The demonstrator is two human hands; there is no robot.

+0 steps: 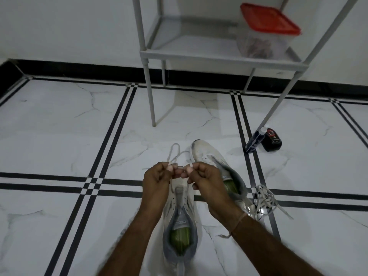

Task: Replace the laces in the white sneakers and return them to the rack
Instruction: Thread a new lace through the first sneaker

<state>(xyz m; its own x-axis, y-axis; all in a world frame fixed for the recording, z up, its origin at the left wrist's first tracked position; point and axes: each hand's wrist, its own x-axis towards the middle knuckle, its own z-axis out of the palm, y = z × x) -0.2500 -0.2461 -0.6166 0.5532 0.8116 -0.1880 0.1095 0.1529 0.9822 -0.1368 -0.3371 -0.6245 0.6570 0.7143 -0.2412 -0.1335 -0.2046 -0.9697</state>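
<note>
Two white sneakers with grey collars and green insoles lie on the tiled floor. The near sneaker (180, 226) points away from me, its toe hidden under my hands. The second sneaker (211, 158) lies to its right, angled to the far left. My left hand (157, 176) and my right hand (203, 175) meet above the near sneaker's toe, each pinching a strand of a white lace (174, 151) that loops out past my fingers. A loose tangle of white laces (265, 200) lies on the floor to the right.
A grey metal rack (219, 58) stands against the wall ahead; its low shelf holds a clear container with a red lid (266, 22). A dark bottle (255, 139) and a small black and red object (271, 139) sit by the rack's right front leg.
</note>
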